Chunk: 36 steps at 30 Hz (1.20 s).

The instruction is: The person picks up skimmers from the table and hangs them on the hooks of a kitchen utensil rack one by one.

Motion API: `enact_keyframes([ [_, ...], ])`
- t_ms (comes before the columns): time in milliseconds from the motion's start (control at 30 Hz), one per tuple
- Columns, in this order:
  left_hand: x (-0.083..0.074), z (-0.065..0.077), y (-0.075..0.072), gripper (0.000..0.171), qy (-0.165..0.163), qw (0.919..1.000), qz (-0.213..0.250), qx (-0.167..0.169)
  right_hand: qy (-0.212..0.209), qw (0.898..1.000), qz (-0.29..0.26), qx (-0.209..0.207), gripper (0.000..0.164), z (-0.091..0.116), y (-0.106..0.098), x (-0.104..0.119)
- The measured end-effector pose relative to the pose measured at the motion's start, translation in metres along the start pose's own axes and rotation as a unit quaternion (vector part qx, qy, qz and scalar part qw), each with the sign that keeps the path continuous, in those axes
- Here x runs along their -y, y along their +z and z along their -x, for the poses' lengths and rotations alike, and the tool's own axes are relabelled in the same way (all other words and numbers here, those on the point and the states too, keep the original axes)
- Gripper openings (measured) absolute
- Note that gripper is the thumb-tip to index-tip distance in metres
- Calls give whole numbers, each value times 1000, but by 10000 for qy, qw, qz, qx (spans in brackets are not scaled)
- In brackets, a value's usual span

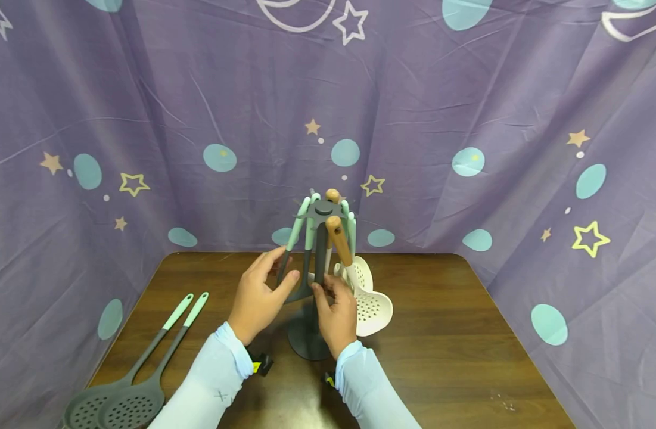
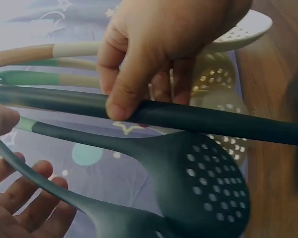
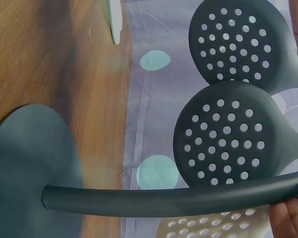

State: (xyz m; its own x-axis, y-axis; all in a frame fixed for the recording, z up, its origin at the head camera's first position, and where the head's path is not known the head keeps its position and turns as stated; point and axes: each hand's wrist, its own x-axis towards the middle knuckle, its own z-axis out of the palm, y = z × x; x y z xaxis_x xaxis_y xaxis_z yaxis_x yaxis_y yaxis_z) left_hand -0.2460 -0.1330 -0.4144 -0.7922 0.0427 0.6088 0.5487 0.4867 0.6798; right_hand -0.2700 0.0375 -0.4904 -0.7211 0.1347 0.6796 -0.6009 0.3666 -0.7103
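A dark utensil stand (image 1: 320, 253) with a round base stands upright on the table. My right hand (image 1: 338, 316) pinches its pole between thumb and fingers, plainly seen in the left wrist view. From the stand's left side hang two dark slotted skimmers (image 3: 228, 134) with green handles, their perforated heads overlapping in the right wrist view. My left hand (image 1: 257, 298) is around the shaft of the nearer skimmer, thumb on one side and loosely spread fingers behind it. White perforated utensils, including a wooden-handled skimmer (image 1: 373, 313), hang on the stand's right side.
Two more dark slotted skimmers (image 1: 131, 408) with green handles lie on the wooden table (image 1: 440, 351) at the front left, one overlapping the other. A purple patterned curtain (image 1: 413, 119) surrounds the table's back and sides.
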Motion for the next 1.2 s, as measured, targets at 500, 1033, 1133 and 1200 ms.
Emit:
enact_keyframes([
  [500,27,18,-10,91,-514,9914,-1021,644,-233,9997,80,-67,17,-2,3,-3],
  [1033,61,40,-30,129,-1673,9567,-1924,1406,-165,9998,85,-118,18,0,3,-2],
  [1133,67,46,-38,127,-1749,9534,-1914,1544,-143,9998,23,-121,17,-1,4,-2],
  [1200,71,51,-42,125,-1761,9513,-1954,1607,-141,9998,4,-109,17,-1,4,-2],
])
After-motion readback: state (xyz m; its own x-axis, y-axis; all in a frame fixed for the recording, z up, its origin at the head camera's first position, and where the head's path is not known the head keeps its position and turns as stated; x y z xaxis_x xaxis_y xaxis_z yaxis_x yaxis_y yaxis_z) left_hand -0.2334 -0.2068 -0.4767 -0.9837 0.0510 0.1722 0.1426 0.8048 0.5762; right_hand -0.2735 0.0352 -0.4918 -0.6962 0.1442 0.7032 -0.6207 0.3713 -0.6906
